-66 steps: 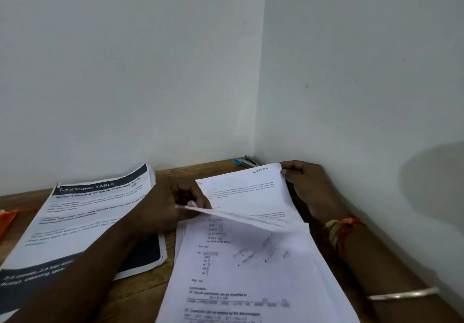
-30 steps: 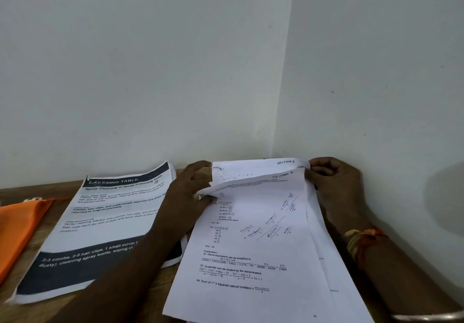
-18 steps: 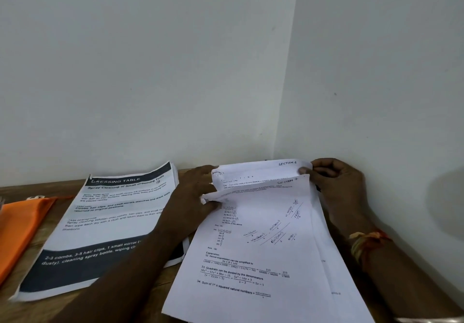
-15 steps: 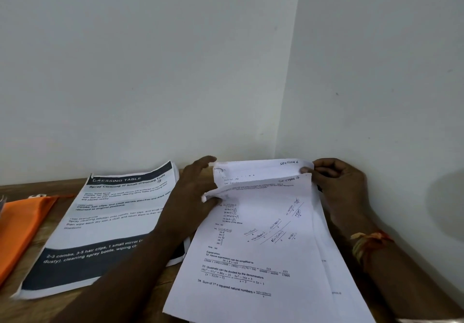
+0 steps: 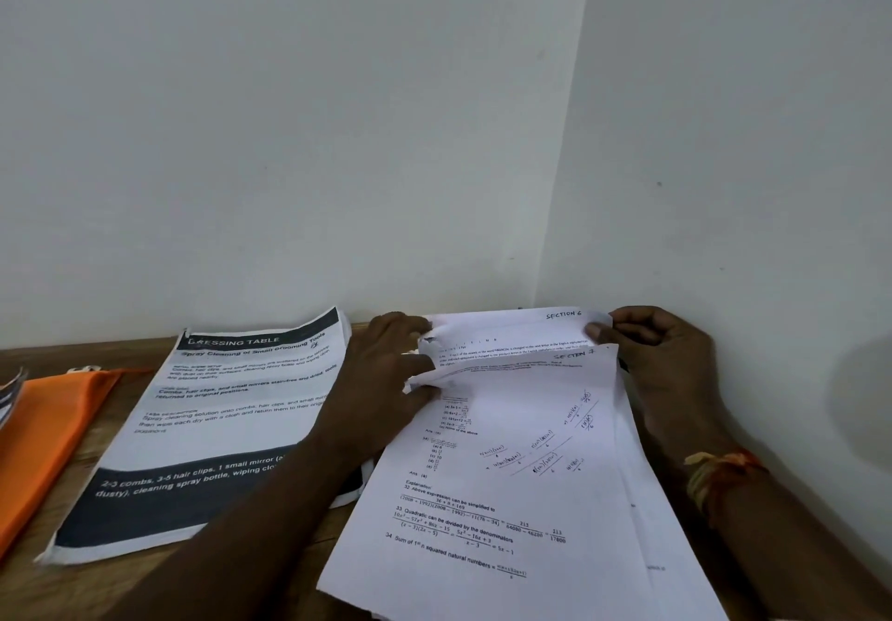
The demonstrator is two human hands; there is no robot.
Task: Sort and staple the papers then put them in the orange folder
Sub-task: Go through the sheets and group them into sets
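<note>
Sorting step, judging by the layout: both hands work the far edge of the maths sheets point(image 5: 507, 485), which lie fanned on the tabletop point(image 5: 72, 591) in the corner by the wall. No staple shows in this pile.

Left hand point(image 5: 386, 379): grip closed on the crumpled top-left corners. The thumb sits under the upper sheets and the fingers curl over them. I cannot tell how many sheets it has.

Right hand point(image 5: 661, 359): grip narrow, thumb and fingers pinching the top-right corner of the sheet marked SECTION 6 point(image 5: 521, 328), lifted a little off the one below. That lower sheet also has a handwritten section heading, too small to read for sure. A thread band point(image 5: 714, 471) is on this wrist.

Next move, as I judge it: read the 2 headings, settle the order, then square the top edges flush before any stapling. The corners are already creased, so a light pull is needed or they tear. No stapler is in view; it has to be found first.

The DRESSING TABLE packet point(image 5: 231, 427) lies flat just left of the pile, partly under the left forearm. It looks bound at its top-left corner, so that set is probably done.

The orange folder point(image 5: 53, 432) lies flat at the left edge, well apart from the hands, with nothing visibly going into it yet.
</note>
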